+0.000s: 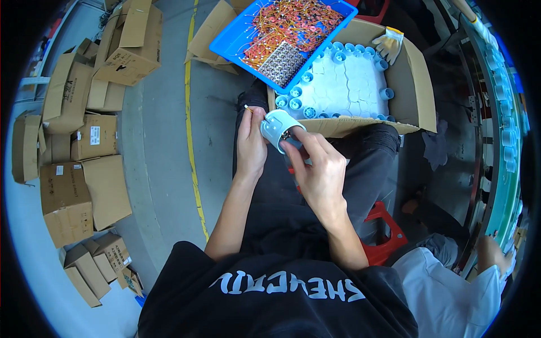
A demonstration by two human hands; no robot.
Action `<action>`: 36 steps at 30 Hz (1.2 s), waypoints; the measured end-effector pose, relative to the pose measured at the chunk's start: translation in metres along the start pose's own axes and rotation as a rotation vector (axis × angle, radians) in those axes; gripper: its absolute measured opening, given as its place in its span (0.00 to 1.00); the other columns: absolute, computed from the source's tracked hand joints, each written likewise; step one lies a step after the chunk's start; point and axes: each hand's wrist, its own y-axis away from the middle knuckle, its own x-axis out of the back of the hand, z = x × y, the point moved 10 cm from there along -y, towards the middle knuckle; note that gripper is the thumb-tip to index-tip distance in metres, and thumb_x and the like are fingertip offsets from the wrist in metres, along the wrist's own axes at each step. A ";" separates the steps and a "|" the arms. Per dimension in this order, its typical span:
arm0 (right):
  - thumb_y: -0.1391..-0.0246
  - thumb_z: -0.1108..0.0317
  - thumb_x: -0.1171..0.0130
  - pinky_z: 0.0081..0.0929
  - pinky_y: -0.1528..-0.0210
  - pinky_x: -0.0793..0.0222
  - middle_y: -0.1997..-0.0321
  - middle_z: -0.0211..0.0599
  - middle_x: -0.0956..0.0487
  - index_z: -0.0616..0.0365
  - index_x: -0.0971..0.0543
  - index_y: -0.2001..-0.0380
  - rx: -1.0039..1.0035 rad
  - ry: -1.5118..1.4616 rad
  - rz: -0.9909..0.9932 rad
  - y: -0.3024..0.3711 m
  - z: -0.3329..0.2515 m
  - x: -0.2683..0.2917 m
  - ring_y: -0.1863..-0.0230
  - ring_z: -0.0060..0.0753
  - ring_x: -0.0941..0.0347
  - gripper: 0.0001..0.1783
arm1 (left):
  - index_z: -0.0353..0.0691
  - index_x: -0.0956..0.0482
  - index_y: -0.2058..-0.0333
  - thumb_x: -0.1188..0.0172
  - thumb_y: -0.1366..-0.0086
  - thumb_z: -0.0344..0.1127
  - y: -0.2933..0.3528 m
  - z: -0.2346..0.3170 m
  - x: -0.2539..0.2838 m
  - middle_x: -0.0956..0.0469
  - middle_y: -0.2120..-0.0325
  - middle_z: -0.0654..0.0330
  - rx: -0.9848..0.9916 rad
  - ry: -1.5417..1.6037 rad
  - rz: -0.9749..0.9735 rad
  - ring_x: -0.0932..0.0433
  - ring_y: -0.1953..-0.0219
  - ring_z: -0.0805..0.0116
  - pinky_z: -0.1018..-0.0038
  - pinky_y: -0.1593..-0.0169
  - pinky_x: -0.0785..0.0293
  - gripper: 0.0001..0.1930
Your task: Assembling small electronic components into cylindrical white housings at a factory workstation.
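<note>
Over my lap, a light-blue cup-shaped plastic housing (274, 125) lies tilted between my hands, its open end toward my right hand. My left hand (251, 141) is closed against its left side. A thin orange wire (249, 109) with a small white connector sticks up by the left fingertips. My right hand (319, 163) grips the rim, its fingers reaching into the opening. Something small and dark shows inside the housing; what it is cannot be made out. Just beyond, a blue tray (226, 35) holds a tangle of small red parts with orange wires (293, 25) and a block of metallic round pieces (282, 63).
Under the tray, an open cardboard box (420, 84) holds several light-blue housings (386, 93) and a work glove (389, 45). Cardboard boxes (96, 138) pile up at left. A conveyor (504, 186) with housings runs at right, beside another person's white sleeve (456, 281) and a red stool (389, 231).
</note>
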 end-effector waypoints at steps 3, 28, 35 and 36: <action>0.56 0.76 0.33 0.28 0.74 0.29 0.72 0.42 0.22 0.64 0.20 0.62 0.042 -0.009 0.019 -0.002 -0.006 0.003 0.78 0.37 0.24 0.14 | 0.39 0.30 0.56 0.56 0.26 0.43 0.000 0.002 0.004 0.32 0.63 0.67 0.021 0.002 0.011 0.31 0.59 0.82 0.79 0.51 0.34 0.13; 0.56 0.73 0.31 0.25 0.73 0.29 0.74 0.39 0.22 0.64 0.21 0.62 0.070 0.006 -0.015 -0.011 -0.013 0.000 0.77 0.32 0.24 0.16 | 0.38 0.27 0.55 0.61 0.26 0.48 0.006 -0.001 -0.017 0.21 0.60 0.55 0.125 0.012 -0.175 0.22 0.58 0.72 0.73 0.51 0.28 0.21; 0.59 0.71 0.28 0.28 0.62 0.27 0.66 0.41 0.21 0.65 0.23 0.57 -0.016 -0.122 0.048 -0.020 -0.006 0.012 0.66 0.35 0.22 0.23 | 0.37 0.26 0.57 0.61 0.27 0.47 0.006 0.010 -0.019 0.21 0.62 0.55 0.073 -0.011 -0.167 0.22 0.60 0.72 0.74 0.53 0.28 0.20; 0.59 0.70 0.28 0.29 0.59 0.27 0.65 0.42 0.21 0.65 0.24 0.56 -0.029 -0.149 0.067 -0.022 -0.003 0.013 0.64 0.36 0.22 0.25 | 0.37 0.26 0.58 0.60 0.28 0.47 0.007 0.014 -0.024 0.21 0.63 0.56 0.051 -0.038 -0.215 0.22 0.60 0.72 0.75 0.54 0.28 0.20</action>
